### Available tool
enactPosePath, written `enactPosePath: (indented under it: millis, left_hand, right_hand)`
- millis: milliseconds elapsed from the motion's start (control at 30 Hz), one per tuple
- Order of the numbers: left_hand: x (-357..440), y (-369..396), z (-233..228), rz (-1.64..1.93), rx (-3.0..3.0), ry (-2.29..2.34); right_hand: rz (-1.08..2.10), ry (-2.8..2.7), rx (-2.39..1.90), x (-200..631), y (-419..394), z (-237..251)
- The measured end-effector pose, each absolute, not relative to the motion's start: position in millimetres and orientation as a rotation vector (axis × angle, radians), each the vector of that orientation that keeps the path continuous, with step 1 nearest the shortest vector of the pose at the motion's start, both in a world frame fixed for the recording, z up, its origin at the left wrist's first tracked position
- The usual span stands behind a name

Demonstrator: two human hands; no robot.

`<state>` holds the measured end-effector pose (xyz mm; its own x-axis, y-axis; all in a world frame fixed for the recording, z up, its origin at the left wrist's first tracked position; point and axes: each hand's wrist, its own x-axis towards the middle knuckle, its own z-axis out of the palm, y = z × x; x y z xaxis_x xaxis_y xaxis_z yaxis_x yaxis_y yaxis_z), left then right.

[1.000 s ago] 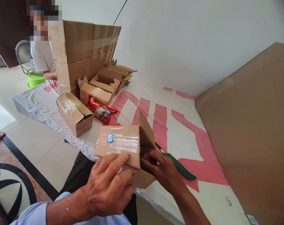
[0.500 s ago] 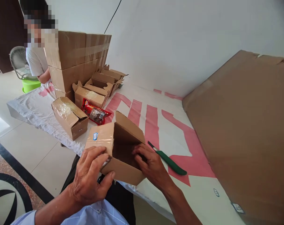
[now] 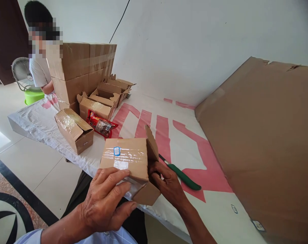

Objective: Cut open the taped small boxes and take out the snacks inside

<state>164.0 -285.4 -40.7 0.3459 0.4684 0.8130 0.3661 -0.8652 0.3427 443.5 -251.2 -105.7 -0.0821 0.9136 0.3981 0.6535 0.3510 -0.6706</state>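
A small cardboard box (image 3: 127,149) with a blue-edged label and clear tape is tilted over the front edge of the table, its open end facing right. My left hand (image 3: 108,198) holds its near side, fingertips on the taped face and thumb lower down by the corner. At the open end, my right hand (image 3: 166,181) has its fingers bent into the box; the fingertips are hidden inside. A flap (image 3: 152,144) stands up above that hand. Just beyond the right hand lies a green-handled knife (image 3: 186,177), its dark blade partly hidden behind the box and hand.
A red snack packet (image 3: 101,125) lies beside a closed small carton (image 3: 75,130). Several open cartons (image 3: 96,107) line up behind, next to stacked taped boxes (image 3: 75,61). A large cardboard sheet (image 3: 261,142) stands at right. Another person (image 3: 40,71) is behind the stack.
The box has turned and shifted right, showing more of its labelled face and less of its inside. My left hand moved right with it; my right fingers are now more hidden in the opening.
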Motion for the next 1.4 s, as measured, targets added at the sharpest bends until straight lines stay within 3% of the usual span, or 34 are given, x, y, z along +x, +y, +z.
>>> enactPosePath:
  millis: [133,267,700,1400]
  left_hand:
    - [165.8,-279.6,-34.1,1.561,2.375,0.737]
    - [161.6,-258.4,-33.1,1.535,2.281,0.976]
    - [131.8,-215.3,-26.5,1.069,2.060,1.039]
    - [122.2,-216.1,-21.9,1.208,1.999,1.068]
  right_hand:
    - [0.380,-1.776,-1.346,446.4,-251.6,-111.1]
    - [0.340,-1.798,-1.294,447.1,-251.7,-114.2]
    - [0.253,-1.814,-1.282,440.2,-256.4,-111.6]
    - [0.132,-1.876,-1.233,427.9,-266.1,-101.4]
